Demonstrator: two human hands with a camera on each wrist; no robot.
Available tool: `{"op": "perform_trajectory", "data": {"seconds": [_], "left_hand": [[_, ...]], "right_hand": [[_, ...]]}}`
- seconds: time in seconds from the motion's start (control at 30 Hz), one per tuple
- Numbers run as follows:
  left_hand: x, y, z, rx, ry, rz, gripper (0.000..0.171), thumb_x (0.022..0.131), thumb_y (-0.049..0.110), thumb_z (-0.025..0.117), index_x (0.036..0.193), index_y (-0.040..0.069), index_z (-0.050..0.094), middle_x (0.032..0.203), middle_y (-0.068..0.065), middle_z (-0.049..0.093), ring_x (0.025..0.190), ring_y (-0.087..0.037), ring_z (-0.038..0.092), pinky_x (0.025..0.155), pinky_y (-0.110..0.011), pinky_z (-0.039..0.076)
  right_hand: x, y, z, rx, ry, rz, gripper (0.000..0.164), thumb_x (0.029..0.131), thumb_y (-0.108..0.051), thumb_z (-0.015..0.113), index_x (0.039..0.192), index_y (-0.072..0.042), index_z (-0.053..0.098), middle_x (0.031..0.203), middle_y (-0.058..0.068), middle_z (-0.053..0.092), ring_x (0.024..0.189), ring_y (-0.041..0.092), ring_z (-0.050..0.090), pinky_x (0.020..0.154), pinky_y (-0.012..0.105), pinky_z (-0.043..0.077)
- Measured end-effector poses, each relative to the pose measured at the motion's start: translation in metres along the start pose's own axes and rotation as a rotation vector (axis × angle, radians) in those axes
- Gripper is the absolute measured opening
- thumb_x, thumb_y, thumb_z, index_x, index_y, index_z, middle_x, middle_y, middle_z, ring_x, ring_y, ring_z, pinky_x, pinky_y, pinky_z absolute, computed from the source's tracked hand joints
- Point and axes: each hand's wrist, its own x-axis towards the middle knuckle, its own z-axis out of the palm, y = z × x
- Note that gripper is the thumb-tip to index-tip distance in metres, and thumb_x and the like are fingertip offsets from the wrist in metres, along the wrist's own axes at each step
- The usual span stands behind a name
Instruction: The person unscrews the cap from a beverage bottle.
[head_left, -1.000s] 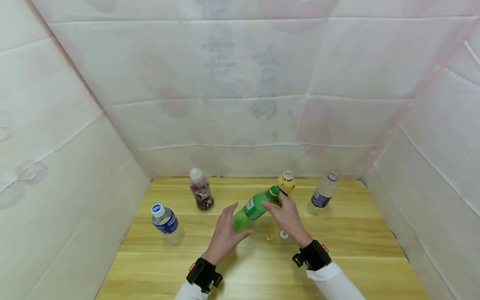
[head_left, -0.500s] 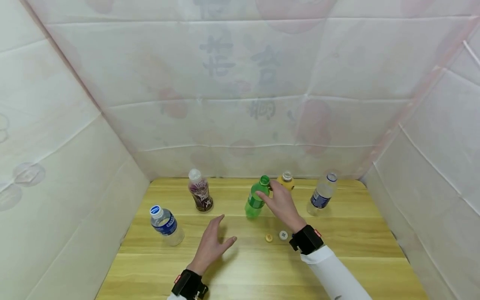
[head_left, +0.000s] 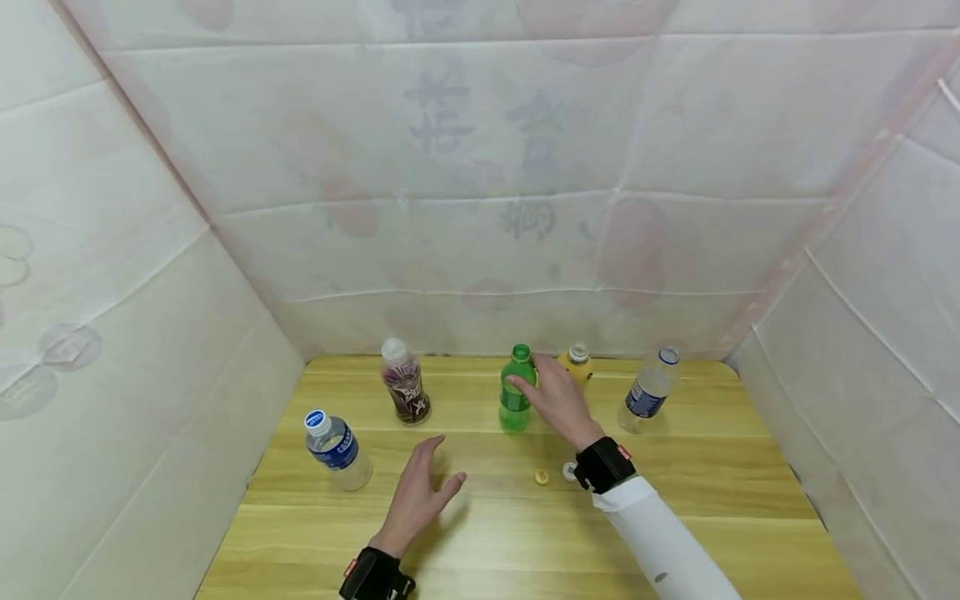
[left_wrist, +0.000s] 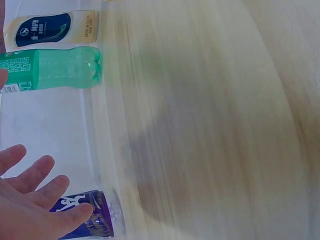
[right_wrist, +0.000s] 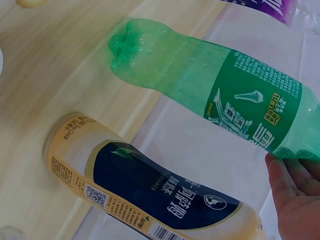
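My right hand [head_left: 561,398] grips the upper part of a green plastic bottle [head_left: 514,410], thumb on the near side and fingers on the side toward the yellow bottle. The green bottle stands upright toward the back of the table; in the right wrist view its green label [right_wrist: 255,95] shows. Just right of it is a yellow milk tea bottle [right_wrist: 145,185], largely hidden behind the hand in the head view. My left hand [head_left: 414,500] hovers over the front left of the table, fingers spread and thumb apart, holding nothing.
A dark-labelled purple bottle [head_left: 406,387] with a white cap stands back left, a blue-labelled water bottle [head_left: 339,454] nearer the left edge. Another clear bottle [head_left: 647,396] stands at right. A yellow cap [head_left: 542,477] and a white cap [head_left: 568,472] lie by the right wrist.
The green bottle has gone from tilted between both hands to upright farther back, in the right hand. The left hand has let go and drawn back toward the front left.
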Motion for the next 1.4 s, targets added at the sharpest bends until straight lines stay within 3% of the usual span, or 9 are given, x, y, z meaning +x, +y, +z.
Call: {"op": "perform_trajectory", "data": {"seconds": [0.3,0.77,0.9,1.03,1.17,1.4], "left_hand": [[0.003,-0.001,-0.004,0.008,0.016,-0.008,0.074,0.091,0.030,0.079,0.149,-0.002,0.046,0.147,-0.024,0.051,0.135,-0.043,0.050,0.111,-0.059,0.042],[0.002,-0.002,-0.005,0.006,0.042,-0.003,0.072,0.092,0.027,0.079,0.148,-0.003,0.046,0.145,-0.024,0.052,0.134,-0.042,0.051,0.110,-0.058,0.043],[0.003,-0.002,-0.005,0.009,0.062,0.013,0.072,0.091,0.025,0.079,0.147,-0.005,0.046,0.144,-0.024,0.053,0.133,-0.042,0.051,0.110,-0.058,0.044],[0.008,-0.001,-0.006,0.012,0.080,0.027,0.071,0.091,0.024,0.080,0.148,-0.002,0.046,0.145,-0.023,0.052,0.133,-0.042,0.052,0.110,-0.058,0.044],[0.017,0.002,-0.010,0.001,0.125,0.049,0.069,0.091,0.021,0.080,0.147,-0.001,0.046,0.145,-0.023,0.051,0.133,-0.042,0.052,0.109,-0.059,0.044],[0.038,0.007,-0.021,-0.051,0.260,0.103,0.066,0.091,0.011,0.078,0.147,-0.003,0.046,0.146,-0.024,0.048,0.134,-0.042,0.049,0.111,-0.059,0.041]], "right_hand": [[0.006,0.001,0.005,0.023,-0.011,0.009,0.039,0.096,-0.036,0.075,0.120,-0.007,0.067,0.107,0.007,0.068,0.102,0.026,0.066,0.084,0.044,0.057],[0.007,0.000,0.012,0.065,0.001,0.000,0.041,0.093,-0.039,0.078,0.115,-0.007,0.065,0.100,0.005,0.066,0.092,0.024,0.066,0.076,0.040,0.058],[0.003,0.000,0.011,0.058,0.002,0.008,0.062,0.095,-0.044,0.075,0.137,-0.001,0.057,0.121,0.015,0.067,0.110,0.033,0.065,0.091,0.048,0.057],[-0.009,-0.002,0.005,0.032,0.020,0.034,0.082,0.096,-0.049,0.072,0.154,0.000,0.042,0.145,0.024,0.056,0.131,0.041,0.054,0.105,0.058,0.048],[-0.024,-0.005,-0.007,0.025,0.047,0.036,0.084,0.096,-0.053,0.069,0.157,-0.005,0.039,0.154,0.020,0.049,0.138,0.040,0.050,0.108,0.058,0.046],[-0.053,-0.004,-0.027,0.038,0.107,-0.076,0.076,0.098,-0.042,0.071,0.159,-0.009,0.038,0.158,0.016,0.046,0.143,0.037,0.045,0.112,0.058,0.041]]}}
